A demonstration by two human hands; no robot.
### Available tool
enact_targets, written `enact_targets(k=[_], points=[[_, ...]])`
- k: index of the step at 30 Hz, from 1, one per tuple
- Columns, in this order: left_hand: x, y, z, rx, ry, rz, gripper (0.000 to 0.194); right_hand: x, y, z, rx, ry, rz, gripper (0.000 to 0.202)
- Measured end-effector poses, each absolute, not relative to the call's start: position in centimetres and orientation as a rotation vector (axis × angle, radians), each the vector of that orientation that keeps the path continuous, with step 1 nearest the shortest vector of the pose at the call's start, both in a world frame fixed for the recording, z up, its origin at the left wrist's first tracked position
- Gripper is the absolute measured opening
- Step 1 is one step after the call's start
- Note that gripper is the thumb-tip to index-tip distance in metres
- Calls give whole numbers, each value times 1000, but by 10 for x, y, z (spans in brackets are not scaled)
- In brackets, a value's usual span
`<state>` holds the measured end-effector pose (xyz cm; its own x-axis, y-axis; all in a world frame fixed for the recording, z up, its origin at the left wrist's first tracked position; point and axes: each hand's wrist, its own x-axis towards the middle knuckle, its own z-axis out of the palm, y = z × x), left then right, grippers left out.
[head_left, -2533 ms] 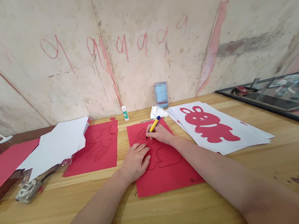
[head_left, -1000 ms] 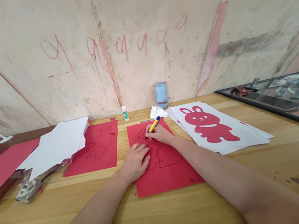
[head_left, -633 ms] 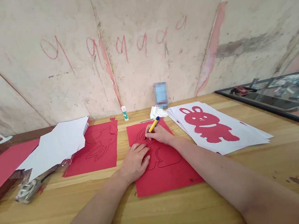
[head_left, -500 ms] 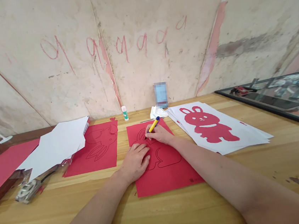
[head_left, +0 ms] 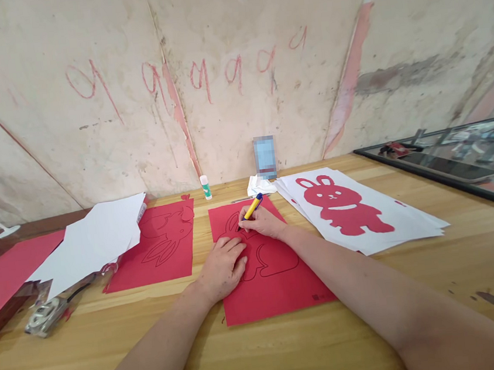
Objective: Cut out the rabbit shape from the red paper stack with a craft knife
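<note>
My right hand (head_left: 260,222) is closed around a yellow pen-shaped tool (head_left: 252,208) with a blue end. The tool leans to the right, its tip down at a rabbit's ear outlined on a red sheet of paper (head_left: 277,299). The tip is too small to tell a pen from a craft knife. My left hand (head_left: 224,267) lies flat on the sheet's left side, fingers stretched out, covering part of the rabbit drawing. Black lines of the rabbit's body show between and below my hands.
To the left lies another red sheet (head_left: 170,258) with a rabbit outline, beside white papers (head_left: 93,236) and a tape measure (head_left: 44,317). A glue stick (head_left: 205,187) stands near the wall. At right, a red rabbit cut-out (head_left: 346,205) rests on white sheets (head_left: 410,224).
The tool and my right hand have shifted very slightly left at the rabbit's ear. My left hand stays in the same place on the sheet.
</note>
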<state>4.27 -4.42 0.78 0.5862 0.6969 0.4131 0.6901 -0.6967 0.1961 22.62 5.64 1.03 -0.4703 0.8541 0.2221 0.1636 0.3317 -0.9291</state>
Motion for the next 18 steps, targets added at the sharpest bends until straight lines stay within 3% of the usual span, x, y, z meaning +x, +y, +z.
enact_targets(k=[18], points=[[43, -44, 8, 2782, 1214, 735, 30, 227, 57, 9, -860, -1872, 1157, 13]])
